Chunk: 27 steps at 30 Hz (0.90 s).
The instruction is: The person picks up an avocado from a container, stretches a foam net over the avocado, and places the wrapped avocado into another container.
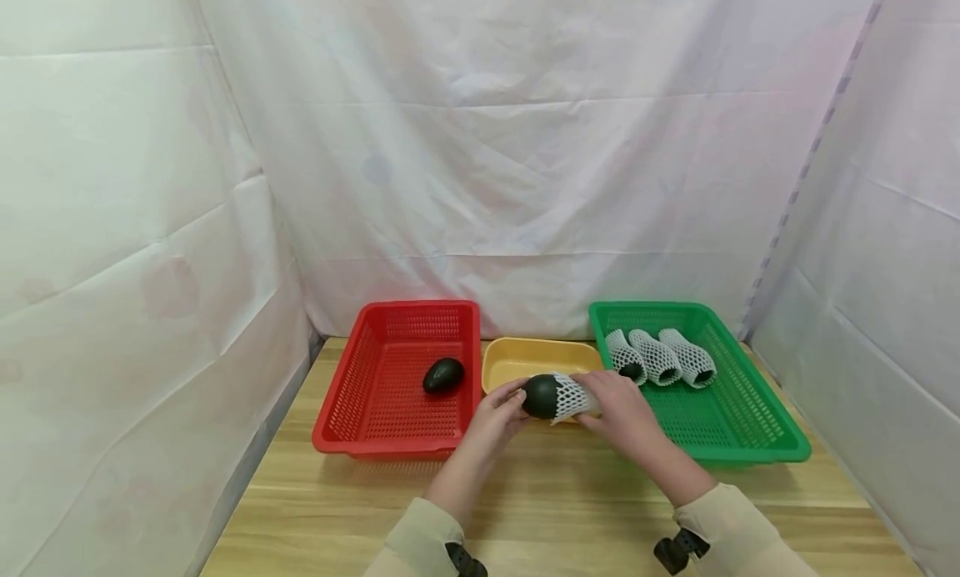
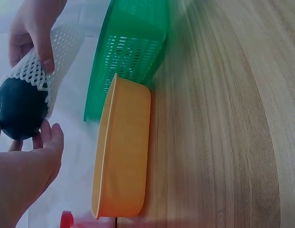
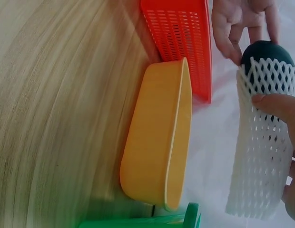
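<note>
A dark avocado (image 1: 538, 396) is held up between both hands, over the front of the yellow tray. Its blunt end shows bare; the other end sits inside a white foam net sleeve (image 1: 572, 396). My left hand (image 1: 491, 414) grips the bare end with its fingertips. Around the net sleeve curl the fingers of my right hand (image 1: 622, 410). From the right wrist view, the long free part of the net (image 3: 259, 166) hangs slack past the right palm, with the thumb pressing near the avocado's covered part.
On the left stands a red basket (image 1: 352, 393) holding one bare avocado (image 1: 443, 375). The yellow tray (image 1: 540, 343) sits between it and a green basket (image 1: 750, 418), where three net-wrapped avocados (image 1: 655, 358) lie side by side. White curtains surround the wooden table (image 1: 555, 510).
</note>
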Tool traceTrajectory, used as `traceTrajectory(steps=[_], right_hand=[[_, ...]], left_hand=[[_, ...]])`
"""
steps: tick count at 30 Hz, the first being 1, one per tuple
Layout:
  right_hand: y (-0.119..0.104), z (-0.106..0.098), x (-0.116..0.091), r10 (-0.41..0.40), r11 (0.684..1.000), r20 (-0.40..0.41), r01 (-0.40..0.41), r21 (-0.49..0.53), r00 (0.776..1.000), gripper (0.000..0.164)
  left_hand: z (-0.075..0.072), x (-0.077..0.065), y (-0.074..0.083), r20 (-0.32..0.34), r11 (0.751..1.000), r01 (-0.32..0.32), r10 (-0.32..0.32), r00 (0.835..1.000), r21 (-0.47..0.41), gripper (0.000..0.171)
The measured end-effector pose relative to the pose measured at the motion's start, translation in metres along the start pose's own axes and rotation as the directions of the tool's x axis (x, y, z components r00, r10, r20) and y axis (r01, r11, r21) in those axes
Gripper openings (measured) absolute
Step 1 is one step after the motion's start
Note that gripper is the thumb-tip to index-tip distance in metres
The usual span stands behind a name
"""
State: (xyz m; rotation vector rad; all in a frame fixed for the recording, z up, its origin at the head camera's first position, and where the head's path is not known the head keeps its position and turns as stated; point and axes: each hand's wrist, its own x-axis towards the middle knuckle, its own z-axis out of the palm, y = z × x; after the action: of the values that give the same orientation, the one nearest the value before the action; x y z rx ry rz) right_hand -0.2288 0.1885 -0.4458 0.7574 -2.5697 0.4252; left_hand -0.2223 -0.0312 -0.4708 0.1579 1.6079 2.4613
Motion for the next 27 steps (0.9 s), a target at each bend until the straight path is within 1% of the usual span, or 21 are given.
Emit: traceTrajectory(steps=[3, 5, 8, 13, 20, 23, 27], right_hand=[[-0.001, 0.001, 0.0, -0.011, 1.0, -0.006, 0.011, 0.0, 1.0, 0.063], [-0.002, 0.001, 0.001, -0.022, 1.0, -0.014, 0.021, -0.007, 1.0, 0.065], [-0.003, 0.002, 0.001, -0.035, 0.999, -0.027, 0.035, -0.015, 0.999, 0.069], [-0.007, 0.004, 0.003, -0.039, 0.999, -0.039, 0.039, -0.016, 0.998, 0.074], [-0.012, 0.009, 0.005, -0.036, 0.999, -0.062, 0.036, 0.0, 0.997, 0.08], [-0.014, 0.012, 0.005, -0.048, 0.999, -0.075, 0.048, 0.0, 0.996, 0.081], [-0.016, 0.015, 0.005, -0.052, 0.999, -0.088, 0.052, -0.007, 0.995, 0.083]], left_hand=[[-0.002, -0.001, 0.0, 0.023, 1.0, 0.0, 0.001, 1.0, -0.023, 0.042], [-0.002, 0.0, 0.0, 0.025, 1.0, 0.001, 0.0, 1.0, -0.024, 0.042], [-0.002, 0.0, 0.0, 0.002, 1.0, 0.008, -0.007, 1.0, -0.021, 0.04], [-0.001, 0.0, 0.0, -0.056, 1.0, 0.022, -0.023, 0.998, -0.013, 0.038], [0.002, -0.002, 0.0, -0.086, 0.999, 0.03, -0.033, 0.996, -0.033, 0.039], [0.004, -0.003, 0.0, -0.098, 0.999, 0.032, -0.034, 0.995, -0.019, 0.039], [0.006, -0.004, -0.001, -0.126, 0.998, 0.035, -0.029, 0.992, 0.048, 0.038]])
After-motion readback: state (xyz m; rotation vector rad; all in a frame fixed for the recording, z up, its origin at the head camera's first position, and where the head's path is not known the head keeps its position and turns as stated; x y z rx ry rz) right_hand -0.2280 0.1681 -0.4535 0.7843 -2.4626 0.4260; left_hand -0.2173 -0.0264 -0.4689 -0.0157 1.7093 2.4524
